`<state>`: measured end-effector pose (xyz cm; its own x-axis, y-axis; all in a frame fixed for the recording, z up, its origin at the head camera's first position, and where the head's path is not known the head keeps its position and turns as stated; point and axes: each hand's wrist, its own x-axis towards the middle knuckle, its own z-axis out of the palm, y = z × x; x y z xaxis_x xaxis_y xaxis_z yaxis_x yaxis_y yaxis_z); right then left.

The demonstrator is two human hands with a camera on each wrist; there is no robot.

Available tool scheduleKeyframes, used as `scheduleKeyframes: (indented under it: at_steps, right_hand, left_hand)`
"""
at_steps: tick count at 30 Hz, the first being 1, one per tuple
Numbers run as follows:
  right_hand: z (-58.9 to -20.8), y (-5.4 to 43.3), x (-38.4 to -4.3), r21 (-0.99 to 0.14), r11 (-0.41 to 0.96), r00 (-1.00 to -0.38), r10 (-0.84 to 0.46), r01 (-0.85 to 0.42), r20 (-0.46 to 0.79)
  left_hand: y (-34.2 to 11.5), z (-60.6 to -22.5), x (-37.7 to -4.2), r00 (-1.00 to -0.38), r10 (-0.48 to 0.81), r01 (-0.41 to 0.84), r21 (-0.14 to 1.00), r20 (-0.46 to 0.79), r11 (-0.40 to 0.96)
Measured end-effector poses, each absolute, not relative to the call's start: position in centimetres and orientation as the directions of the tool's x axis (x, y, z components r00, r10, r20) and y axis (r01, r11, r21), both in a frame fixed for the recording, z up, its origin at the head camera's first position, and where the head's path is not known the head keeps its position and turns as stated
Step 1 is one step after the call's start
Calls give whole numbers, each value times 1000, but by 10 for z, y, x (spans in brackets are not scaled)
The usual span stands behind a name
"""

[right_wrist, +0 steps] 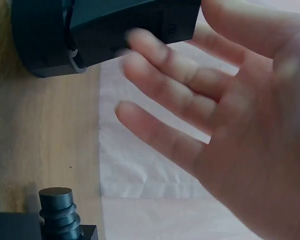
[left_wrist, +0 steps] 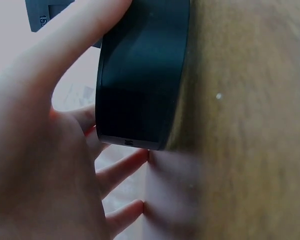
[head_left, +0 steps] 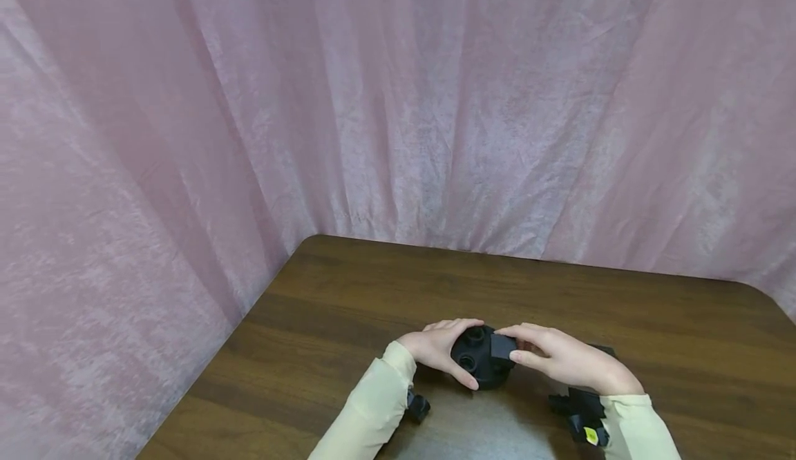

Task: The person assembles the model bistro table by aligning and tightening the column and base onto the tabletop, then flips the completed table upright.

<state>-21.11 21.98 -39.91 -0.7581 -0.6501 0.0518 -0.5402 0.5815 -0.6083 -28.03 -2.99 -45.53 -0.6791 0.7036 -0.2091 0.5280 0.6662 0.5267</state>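
Note:
On the table stands a black round base [head_left: 468, 362] with circular holes in its top. My left hand [head_left: 443, 351] grips it from the left, thumb on the near side and fingers round the far side; the left wrist view shows its smooth curved side wall [left_wrist: 142, 75]. A black rectangular block [head_left: 503, 347] sits over the right part of the base, and my right hand [head_left: 556, 355] pinches it between thumb and fingers. In the right wrist view the block [right_wrist: 135, 27], with small markings, meets the base [right_wrist: 42, 45]; the remaining fingers extend below it.
Behind the right hand a black part [head_left: 604, 350] lies on the wooden table [head_left: 385, 273], mostly hidden. The right wrist view shows a black ribbed peg [right_wrist: 58, 212] and a dark block-like part [right_wrist: 15, 227]. A pink curtain [head_left: 435, 101] hangs along the table's far and left edges.

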Motion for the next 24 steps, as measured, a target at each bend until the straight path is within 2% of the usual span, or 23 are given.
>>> scheduleKeyframes:
  at_steps: [5,7,12,21,24]
  right_hand:
    - [-406,211,-209,-556,573,-740,-663,-602,118]
    - [-408,206,-209,-576,567,-734,-673,-589,89]
    - [-407,199,-208,-623,592,-763,-646,-511,11]
    - [-411,197,-212,-561,624,-781,-621,-544,66]
    - [-412,194,-214,-537,664,-809,-585,-520,59]
  left_hand:
    - [-33,-458,-283,-667,713,527,539,-217,657]
    - [-33,-459,-283,-660,717,528,543,-222,654]
    - [-34,-457,-282,-649,723,524,551,-235,649]
    - [-35,-457,-282,-651,713,486,578,-260,655]
    - [-35,-456,-282,-654,713,490,577,-252,653]
